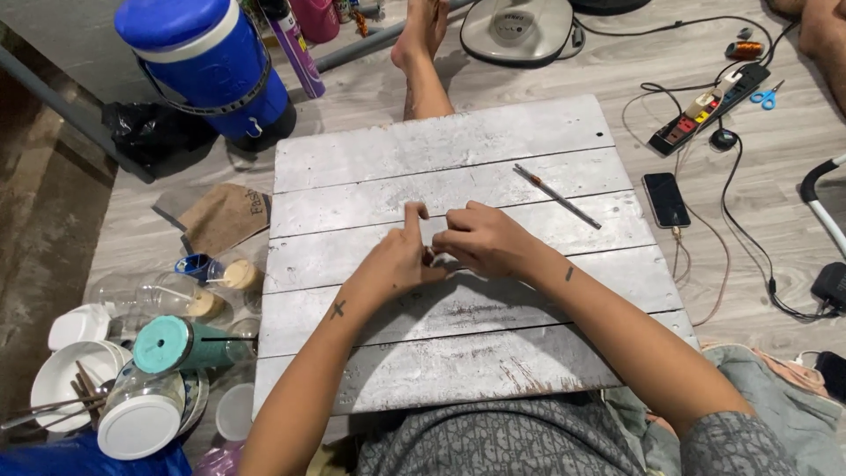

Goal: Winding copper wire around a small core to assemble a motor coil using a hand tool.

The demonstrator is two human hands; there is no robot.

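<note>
Left hand point(401, 260) and right hand point(480, 240) pinched together over a small pale piece point(434, 231) on the grey board point(458, 353), mostly hidden by fingers, hold unclear

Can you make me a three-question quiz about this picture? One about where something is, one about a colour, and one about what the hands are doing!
1. Where is the pencil?
A. on the board, right of the hands
B. on the floor by the phone
C. inside the blue jug

2. What colour are the scissors' handles?
A. red
B. blue
C. yellow

3. What are the two hands doing?
A. resting apart at the board's edges
B. lifting the phone
C. pressed together over a small pale piece

Answers:
1. A, the pencil lies slantwise on the board, apart from the hands.
2. B, the scissors by the power strip have blue handles.
3. C, the left hand and right hand meet at the board's middle, fingers pinching a small pale piece; what it is cannot be told.
</note>
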